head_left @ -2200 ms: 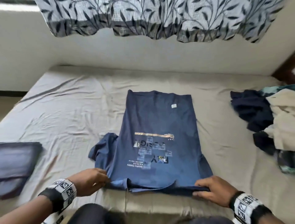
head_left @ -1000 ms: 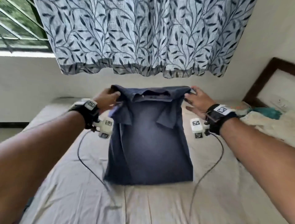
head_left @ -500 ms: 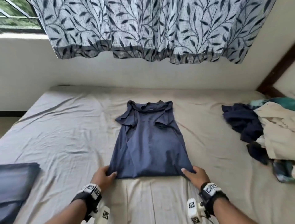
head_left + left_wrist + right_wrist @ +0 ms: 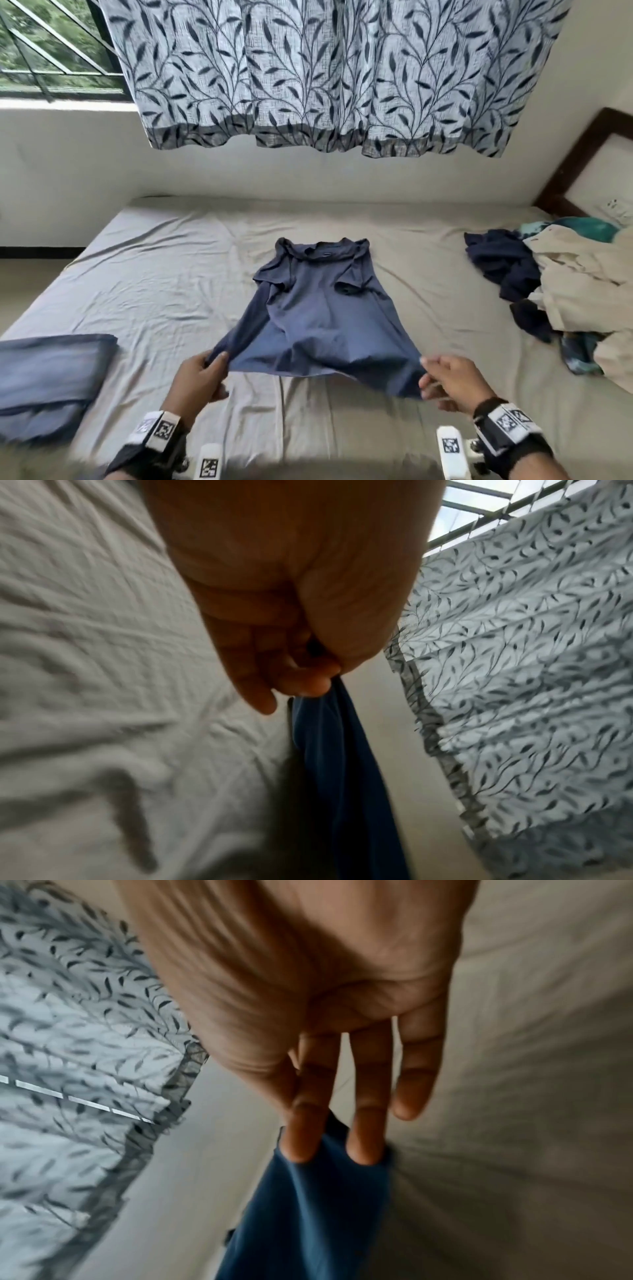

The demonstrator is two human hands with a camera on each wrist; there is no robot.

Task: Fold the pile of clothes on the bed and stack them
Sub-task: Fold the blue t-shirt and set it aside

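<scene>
The blue T-shirt [image 4: 322,315], sleeves already tucked in, lies at the centre of the bed [image 4: 164,274], its collar end at 12 o'clock flat on the sheet and its near hem lifted clear between my hands. My left hand [image 4: 195,383] has fingers and thumb pinched tight on the hem's 8 o'clock corner; my right hand [image 4: 448,383] holds the 4 o'clock corner with the thumb above and fairly straight fingers beneath. I judge this shirt about half folded: the hem has yet to travel up to the collar. One folded blue garment [image 4: 48,380] waits at 9 o'clock near the bed's left edge, the start of a stack. The unfolded pile [image 4: 579,284] heaps at 3 o'clock, well apart from the shirt, so most of the task remains. Bare sheet lies open all round the shirt, toward the wall at 12 o'clock and toward me at 6 o'clock, beneath the leaf-print curtain [image 4: 308,75].
</scene>
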